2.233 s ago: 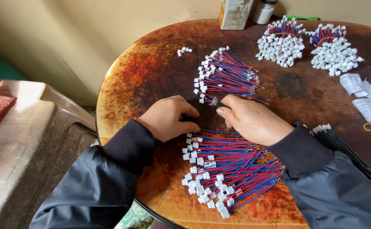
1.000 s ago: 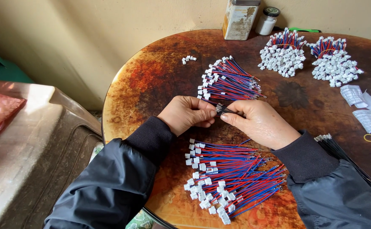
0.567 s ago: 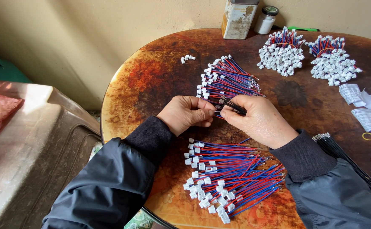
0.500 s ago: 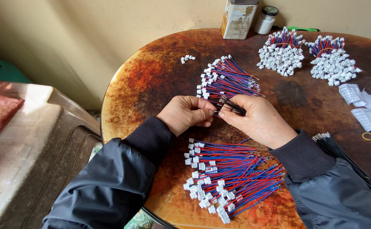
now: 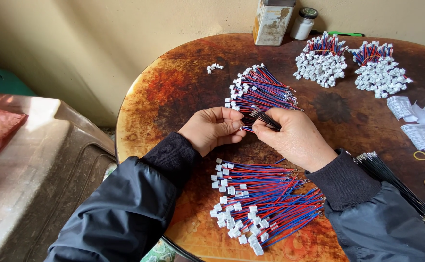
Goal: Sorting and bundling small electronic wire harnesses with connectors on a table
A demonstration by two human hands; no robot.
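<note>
While my left hand (image 5: pixel 211 129) pinches a connector lead (image 5: pixel 246 128) and right hand (image 5: pixel 295 138) grips black wires (image 5: pixel 266 119), I'd judge them light, floppy; hold near the ends.

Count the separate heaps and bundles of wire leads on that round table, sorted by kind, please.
Loose fans of red-and-blue wire leads with white plastic plugs: 2
Tied upright bunches of the same leads: 2
Bundles of thin black wires on the table: 1
Total: 5

bare table (image 5: pixel 173 97) left of hands, wire piles (image 5: pixel 263 206) crowding front and back
</note>
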